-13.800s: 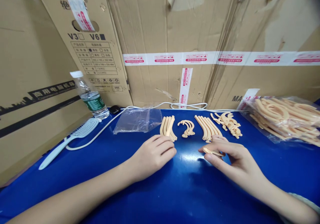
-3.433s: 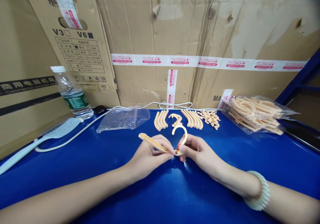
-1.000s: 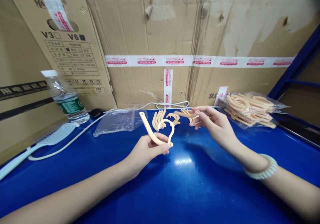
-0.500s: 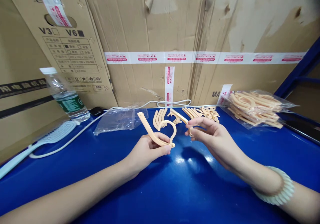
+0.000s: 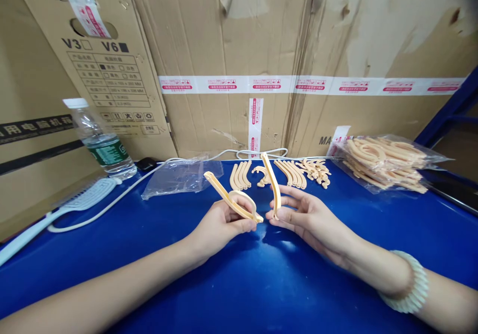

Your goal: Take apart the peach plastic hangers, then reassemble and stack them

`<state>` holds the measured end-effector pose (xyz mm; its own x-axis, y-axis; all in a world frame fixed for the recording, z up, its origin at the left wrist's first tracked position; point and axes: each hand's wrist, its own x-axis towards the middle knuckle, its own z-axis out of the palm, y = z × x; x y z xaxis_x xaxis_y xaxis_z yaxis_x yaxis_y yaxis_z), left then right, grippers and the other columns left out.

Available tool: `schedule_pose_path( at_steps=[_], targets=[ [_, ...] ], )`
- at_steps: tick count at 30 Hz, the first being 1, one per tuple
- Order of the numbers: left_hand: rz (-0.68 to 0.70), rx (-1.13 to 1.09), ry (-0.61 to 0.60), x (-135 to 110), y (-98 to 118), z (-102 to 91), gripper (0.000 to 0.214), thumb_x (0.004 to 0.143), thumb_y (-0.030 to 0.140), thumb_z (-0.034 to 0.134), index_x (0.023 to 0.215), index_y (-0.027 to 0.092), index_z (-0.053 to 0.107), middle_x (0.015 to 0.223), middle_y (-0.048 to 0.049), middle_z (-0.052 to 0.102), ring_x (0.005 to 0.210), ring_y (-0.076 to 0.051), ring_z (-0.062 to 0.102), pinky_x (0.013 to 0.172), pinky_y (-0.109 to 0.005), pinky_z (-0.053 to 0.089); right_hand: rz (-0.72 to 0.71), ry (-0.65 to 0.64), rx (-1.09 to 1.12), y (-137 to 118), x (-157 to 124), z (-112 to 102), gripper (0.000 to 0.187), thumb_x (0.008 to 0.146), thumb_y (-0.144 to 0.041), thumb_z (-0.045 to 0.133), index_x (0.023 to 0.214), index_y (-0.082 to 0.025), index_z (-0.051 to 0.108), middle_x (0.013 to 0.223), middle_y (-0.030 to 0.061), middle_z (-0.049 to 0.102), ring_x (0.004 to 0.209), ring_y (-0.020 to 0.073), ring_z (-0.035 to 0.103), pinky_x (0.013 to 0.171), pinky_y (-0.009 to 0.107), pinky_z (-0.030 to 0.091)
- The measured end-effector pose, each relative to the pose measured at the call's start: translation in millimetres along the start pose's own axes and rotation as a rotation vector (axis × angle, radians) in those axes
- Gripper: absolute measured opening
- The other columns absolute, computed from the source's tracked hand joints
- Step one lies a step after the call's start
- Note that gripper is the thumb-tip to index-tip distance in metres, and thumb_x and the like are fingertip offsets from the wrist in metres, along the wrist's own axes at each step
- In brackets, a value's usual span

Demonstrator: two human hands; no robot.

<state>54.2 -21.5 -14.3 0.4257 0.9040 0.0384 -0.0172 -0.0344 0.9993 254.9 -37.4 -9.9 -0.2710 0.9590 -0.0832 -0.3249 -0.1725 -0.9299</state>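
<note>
My left hand [image 5: 224,222] is closed on a peach plastic arm joined to a hook piece [image 5: 228,199], held just above the blue table [image 5: 239,284]. My right hand [image 5: 302,217] pinches the lower end of a second curved peach arm [image 5: 272,182], which stands nearly upright. The two pieces' lower ends almost meet between my hands. Behind them lie sorted rows of curved arms [image 5: 240,174], small hooks [image 5: 261,173], more arms [image 5: 293,173] and a loose heap of small parts [image 5: 317,169].
A clear bag of peach parts [image 5: 384,162] lies at the right. An empty clear bag [image 5: 181,175], a water bottle [image 5: 100,140], a pale comb [image 5: 63,209] and a white cable [image 5: 123,194] are at the left. Cardboard boxes [image 5: 239,60] wall the back.
My right hand has brought a curved arm from the back row down toward my left hand and tilted it upright. My left hand has lowered its joined piece slightly.
</note>
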Motion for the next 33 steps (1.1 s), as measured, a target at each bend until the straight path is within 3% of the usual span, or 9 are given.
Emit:
schedule_pose_path(
  at_steps=[3,7,16,33],
  targets=[
    [0.013,0.014,-0.035,0,-1,-0.2,0.018,0.068,0.015,0.073,0.077,0.016,0.058,0.073,0.0022,0.065,0.068,-0.013,0.061,0.068,-0.027,0.048,0.005,-0.031,-0.032,3,1,-2,0.041,0.063,-0.022,0.085,0.099,-0.018,0.065,0.086,0.0004,0.068,0.081,0.0150,0.070,0.085,0.032,0.054],
    [0.040,0.010,-0.071,-1,-5,-0.5,0.021,0.068,0.013,0.073,0.079,0.017,0.056,0.078,0.0018,0.066,0.072,-0.013,0.062,0.071,-0.027,0.048,-0.059,-0.055,-0.131,7,3,-4,0.033,0.065,-0.024,0.085,0.093,-0.017,0.068,0.085,0.0017,0.071,0.080,0.0122,0.067,0.081,0.027,0.052],
    [0.003,0.013,-0.108,-4,-5,0.8,0.022,0.068,0.011,0.073,0.079,0.016,0.055,0.078,0.0009,0.069,0.074,-0.014,0.065,0.074,-0.028,0.050,-0.054,-0.177,-0.161,12,5,-3,0.031,0.067,-0.028,0.085,0.091,-0.018,0.068,0.076,-0.0001,0.073,0.072,0.0093,0.067,0.071,0.020,0.052],
    [-0.011,0.096,-0.030,-10,-2,6.3,0.021,0.069,0.015,0.074,0.082,0.017,0.057,0.078,0.0013,0.073,0.074,-0.015,0.070,0.070,-0.025,0.053,-0.089,-0.111,-0.271,8,4,-4,0.028,0.063,-0.029,0.086,0.080,-0.016,0.069,0.073,0.0014,0.073,0.064,0.0096,0.065,0.065,0.021,0.054]
  ],
)
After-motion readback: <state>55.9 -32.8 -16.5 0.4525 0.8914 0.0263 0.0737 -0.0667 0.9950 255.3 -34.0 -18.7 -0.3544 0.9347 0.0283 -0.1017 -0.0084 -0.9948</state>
